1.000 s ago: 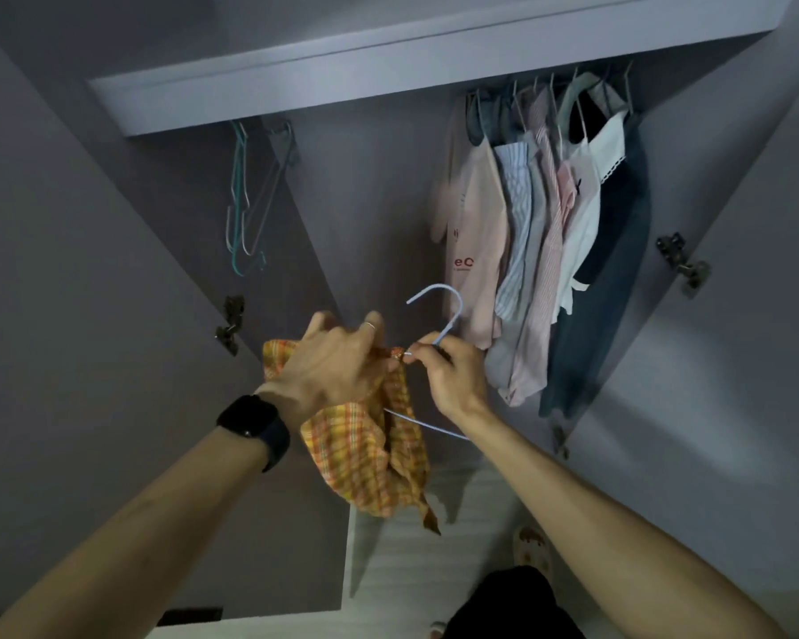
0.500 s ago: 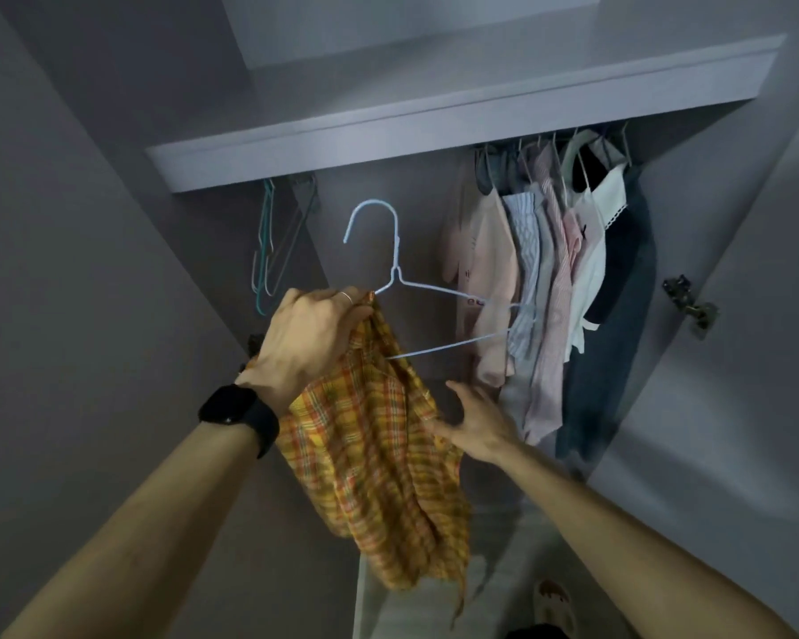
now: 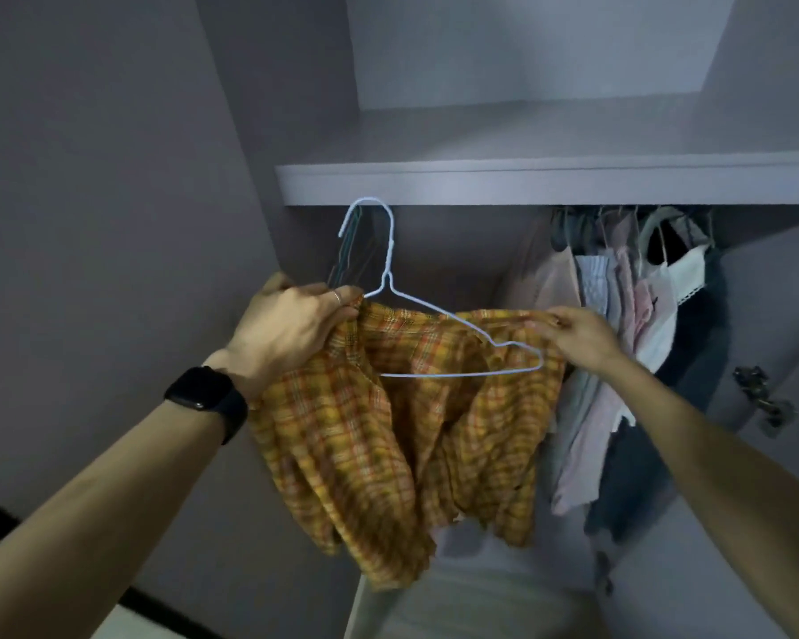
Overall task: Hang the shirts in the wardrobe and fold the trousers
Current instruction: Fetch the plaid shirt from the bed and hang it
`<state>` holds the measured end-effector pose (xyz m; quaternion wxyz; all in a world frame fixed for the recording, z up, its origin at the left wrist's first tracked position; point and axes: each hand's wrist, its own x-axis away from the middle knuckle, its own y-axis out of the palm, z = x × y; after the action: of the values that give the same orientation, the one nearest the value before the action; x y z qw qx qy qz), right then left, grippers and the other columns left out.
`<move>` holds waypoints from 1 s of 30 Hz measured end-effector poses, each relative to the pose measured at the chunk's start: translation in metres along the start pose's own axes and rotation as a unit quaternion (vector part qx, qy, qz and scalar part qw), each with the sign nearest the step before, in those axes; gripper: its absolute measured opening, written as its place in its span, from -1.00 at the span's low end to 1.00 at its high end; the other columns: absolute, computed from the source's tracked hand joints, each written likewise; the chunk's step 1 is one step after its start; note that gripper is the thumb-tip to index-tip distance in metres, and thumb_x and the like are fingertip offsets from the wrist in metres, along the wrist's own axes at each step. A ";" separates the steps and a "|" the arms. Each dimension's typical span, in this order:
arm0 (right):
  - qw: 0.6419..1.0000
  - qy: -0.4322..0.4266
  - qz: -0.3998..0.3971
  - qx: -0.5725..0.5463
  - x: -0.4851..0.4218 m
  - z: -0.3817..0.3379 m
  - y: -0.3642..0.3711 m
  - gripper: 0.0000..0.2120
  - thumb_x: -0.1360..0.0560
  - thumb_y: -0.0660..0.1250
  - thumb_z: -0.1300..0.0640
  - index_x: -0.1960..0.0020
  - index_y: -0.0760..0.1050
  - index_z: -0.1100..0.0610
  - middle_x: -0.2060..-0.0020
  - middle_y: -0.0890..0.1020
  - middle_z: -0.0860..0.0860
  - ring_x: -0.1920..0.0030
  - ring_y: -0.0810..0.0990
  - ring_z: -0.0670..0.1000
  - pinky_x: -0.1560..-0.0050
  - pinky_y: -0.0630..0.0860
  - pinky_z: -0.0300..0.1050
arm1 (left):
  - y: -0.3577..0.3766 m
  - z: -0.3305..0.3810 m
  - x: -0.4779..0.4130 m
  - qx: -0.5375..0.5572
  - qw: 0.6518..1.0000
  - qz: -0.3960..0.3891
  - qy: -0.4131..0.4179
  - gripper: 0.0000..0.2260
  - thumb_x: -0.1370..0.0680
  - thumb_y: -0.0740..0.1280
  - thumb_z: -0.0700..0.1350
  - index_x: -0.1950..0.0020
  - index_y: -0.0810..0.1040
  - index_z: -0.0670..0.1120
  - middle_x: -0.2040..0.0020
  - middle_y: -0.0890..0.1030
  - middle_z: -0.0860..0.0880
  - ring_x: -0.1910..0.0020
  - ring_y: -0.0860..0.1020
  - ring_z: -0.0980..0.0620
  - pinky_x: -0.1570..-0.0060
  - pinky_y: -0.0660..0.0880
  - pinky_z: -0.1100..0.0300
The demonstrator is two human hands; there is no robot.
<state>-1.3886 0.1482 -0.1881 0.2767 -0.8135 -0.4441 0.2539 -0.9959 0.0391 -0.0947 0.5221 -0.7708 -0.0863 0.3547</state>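
Mid-step: dressing the yellow plaid shirt onto the white wire hanger, both held up at the centre of view, just under the shelf edge at 12 o'clock. Left hand at 9 o'clock of the shirt, fingers curled round bunched collar cloth, probably clamping the hanger's left arm too, though hidden there. Right hand at 3 o'clock, pinching the top edge of the fabric just beside the hanger's bare right arm. To finish well: draw that pinched shoulder over the bare wire tip, settle the collar round the hook's neck, keep the hanger level against slipping, then raise the hook to the rail, out of sight beneath the shelf. Aim for the gap between the spare hangers at 11 o'clock and the hung clothes at 3 o'clock. Around: dim grey wardrobe walls, a metal hinge at 4 o'clock, pale floor at 6 o'clock, a black watch on the left wrist.
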 end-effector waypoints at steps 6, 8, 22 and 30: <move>0.997 -0.077 0.019 0.012 -0.004 -0.047 -0.044 -0.92 -0.55 0.39 -0.04 0.08 0.60 -0.06 0.11 0.68 -0.07 0.00 0.62 0.03 -0.15 0.53 0.11 | 0.016 0.049 -0.022 -0.140 0.987 -0.040 -0.067 -0.73 -0.47 0.41 -0.08 -0.18 0.62 0.06 0.22 0.65 -0.01 0.34 0.64 -0.10 0.00 0.23 0.03; 0.994 -0.106 0.017 0.003 0.008 -0.068 -0.040 -0.93 -0.56 0.38 0.02 0.06 0.59 -0.01 0.15 0.66 -0.06 0.05 0.61 -0.01 -0.10 0.52 0.03 | 0.022 0.076 -0.030 -0.096 0.990 -0.061 -0.085 -0.78 -0.54 0.30 -0.08 -0.17 0.57 0.06 0.12 0.67 -0.02 0.21 0.68 -0.11 -0.06 0.22 0.01; 0.979 -0.132 -0.151 0.045 0.137 -0.016 0.014 -0.75 -0.50 0.36 -0.29 -0.04 0.50 -0.18 0.00 0.47 -0.27 0.09 0.55 -0.18 0.07 0.54 -0.16 | 0.056 0.081 -0.013 0.170 0.979 0.033 -0.110 -0.76 -0.67 0.14 0.15 -0.18 0.49 0.07 0.10 0.60 0.01 0.06 0.62 -0.16 0.22 0.57 -0.02; 0.952 -0.238 -0.077 0.175 0.050 -0.071 0.006 -0.72 -0.64 0.22 -0.17 -0.21 0.54 -0.04 0.00 0.67 -0.01 -0.04 0.65 0.10 0.05 0.55 0.02 | 0.028 0.079 0.000 0.323 0.933 0.081 -0.134 -0.79 -0.63 0.34 0.04 -0.21 0.66 0.04 -0.06 0.69 0.15 -0.05 0.64 0.16 -0.09 0.52 0.31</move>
<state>-1.3145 0.1726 -0.1498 0.3192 -0.6314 -0.5075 0.4918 -1.0528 0.0856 -0.1347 0.6959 -0.5104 0.0263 0.5044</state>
